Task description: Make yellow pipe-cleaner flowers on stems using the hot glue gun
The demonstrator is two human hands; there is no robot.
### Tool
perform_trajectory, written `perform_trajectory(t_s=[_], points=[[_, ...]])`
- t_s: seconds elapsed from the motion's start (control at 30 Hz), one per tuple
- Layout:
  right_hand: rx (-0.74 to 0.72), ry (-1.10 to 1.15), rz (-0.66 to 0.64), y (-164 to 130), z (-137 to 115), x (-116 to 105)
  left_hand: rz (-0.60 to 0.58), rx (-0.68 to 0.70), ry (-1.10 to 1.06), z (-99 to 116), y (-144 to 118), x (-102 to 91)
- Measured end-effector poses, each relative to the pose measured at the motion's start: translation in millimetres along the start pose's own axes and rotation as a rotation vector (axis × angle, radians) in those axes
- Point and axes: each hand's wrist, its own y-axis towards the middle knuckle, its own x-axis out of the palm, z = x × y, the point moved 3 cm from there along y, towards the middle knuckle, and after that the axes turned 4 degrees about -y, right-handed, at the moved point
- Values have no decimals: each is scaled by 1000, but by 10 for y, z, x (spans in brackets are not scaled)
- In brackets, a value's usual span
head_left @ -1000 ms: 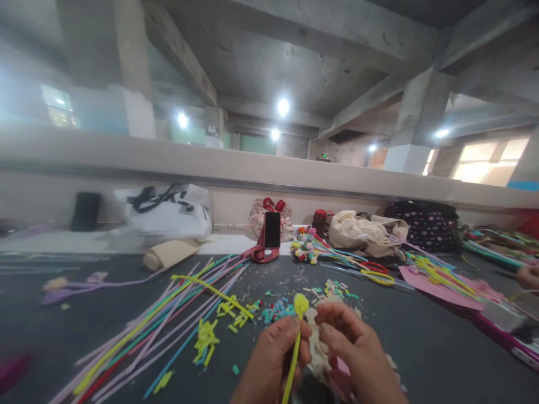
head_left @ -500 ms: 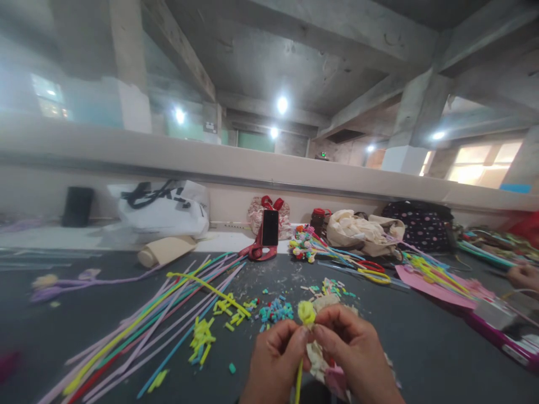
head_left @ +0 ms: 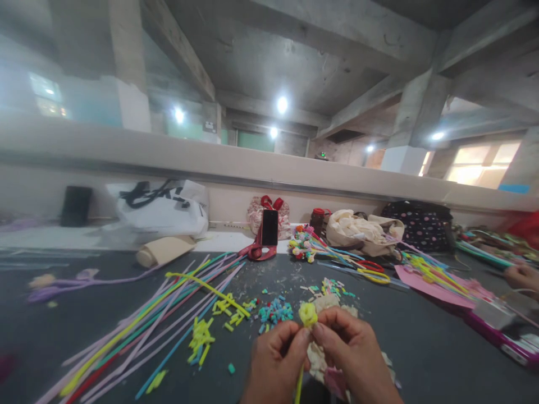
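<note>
Both my hands meet low in the view around a yellow pipe cleaner flower (head_left: pixel 308 315), a small coiled bloom on a stem that runs down below the fingers. My left hand (head_left: pixel 275 359) is closed, pinching the base of the bloom between thumb and forefinger. On the other side my right hand (head_left: pixel 351 350) is closed too, its thumb and forefinger pressed at the same spot. Beneath them lie cream and pink scraps (head_left: pixel 318 359), partly hidden. Just beyond are piles of short cut blue pieces (head_left: pixel 275 310) and yellow pieces (head_left: pixel 201 336).
Long coloured pipe cleaners (head_left: pixel 138 331) spread across the left of the dark table. Scissors (head_left: pixel 373 275) and a bunch of small flowers (head_left: pixel 302 244) lie behind my hands. A phone (head_left: pixel 270 227) stands at the back. Another person's hand (head_left: pixel 522 276) shows at the far right.
The yellow bloom has shifted very slightly right and down and turned a little between my fingers. Both hands keep their pinch.
</note>
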Motion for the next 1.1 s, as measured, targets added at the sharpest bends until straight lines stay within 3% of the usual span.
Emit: perform_trajectory(t_s=[0.57, 0.83, 1.1], points=[[-152, -223, 16, -1, -40, -13, -8, -14, 110, 41, -10, -2], [-122, -325, -50, 31, -2, -32, 5, 72, 169, 58, -28, 2], [-154, -310, -17, 24, -35, -13, -13, 66, 164, 32, -13, 1]])
